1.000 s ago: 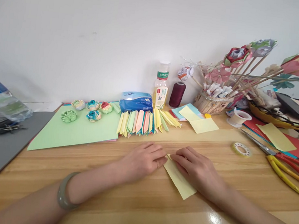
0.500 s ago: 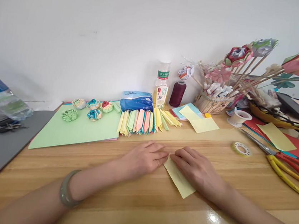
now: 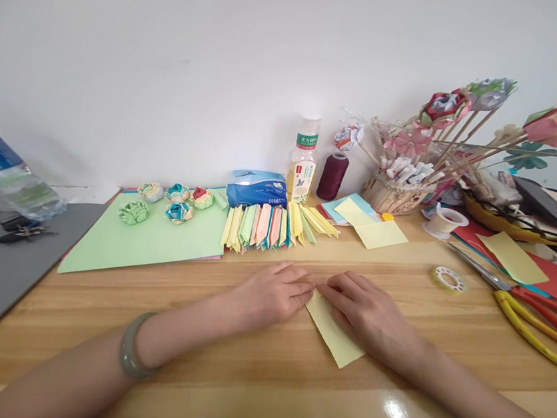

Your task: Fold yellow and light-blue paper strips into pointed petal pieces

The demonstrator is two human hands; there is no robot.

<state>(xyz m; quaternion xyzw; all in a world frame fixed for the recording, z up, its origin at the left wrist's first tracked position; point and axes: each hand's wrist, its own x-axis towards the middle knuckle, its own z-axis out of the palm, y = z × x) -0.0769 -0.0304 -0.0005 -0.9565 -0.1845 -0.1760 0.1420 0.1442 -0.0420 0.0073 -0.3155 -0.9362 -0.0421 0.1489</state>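
Note:
A pale yellow paper strip (image 3: 337, 336) lies slantwise on the wooden table, its near end free. My right hand (image 3: 367, 313) covers its right side, with thumb and bent fingers closed at the far end. From the left, my left hand (image 3: 273, 292) meets the same end, fingers drawn together on the paper. The fingertips nearly touch there and hide how the tip is folded. Beyond my hands stands a row of folded paper pieces (image 3: 259, 227) in yellow, green, pink and blue.
Several paper flowers (image 3: 177, 212) rest on a green sheet (image 3: 153, 248) at left. Toward the back are a tissue pack (image 3: 258, 190), a bottle (image 3: 303, 165) and a purple thread spool (image 3: 332, 176). Scissors (image 3: 506, 282), tape (image 3: 448, 278) and a flower basket (image 3: 396, 192) occupy the right.
The view has shifted slightly. Both hands stay at the far end of the yellow paper, with hardly any movement of the fingers.

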